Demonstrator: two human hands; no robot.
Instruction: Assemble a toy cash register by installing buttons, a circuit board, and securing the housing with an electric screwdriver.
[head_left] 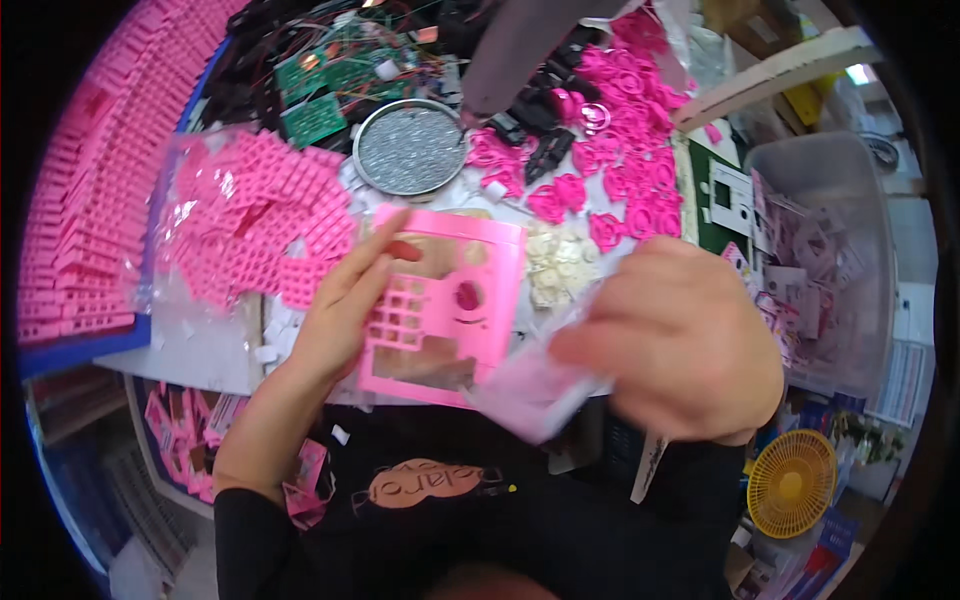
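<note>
A flat pink plastic panel (443, 325) with a grid of square cutouts, a round opening and larger windows is tilted up above the table's near edge. My left hand (345, 300) grips it by its left side, thumb and fingers closed on the edge. My right hand (685, 345), smeared by motion, is curled around a thin whitish-pink sheet (540, 392). That sheet overlaps the panel's lower right corner; whether they touch I cannot tell. It is too blurred to name more exactly.
Pink keypad grids (290, 195) lie left, near stacked pink housings (85, 210). A round tin of small metal pieces (412, 102) stands behind the panel. Green circuit boards (315, 120), cream buttons (562, 265) and magenta parts (640, 160) cover the table. A clear bin (905, 270) stands right, above a yellow basket (793, 485).
</note>
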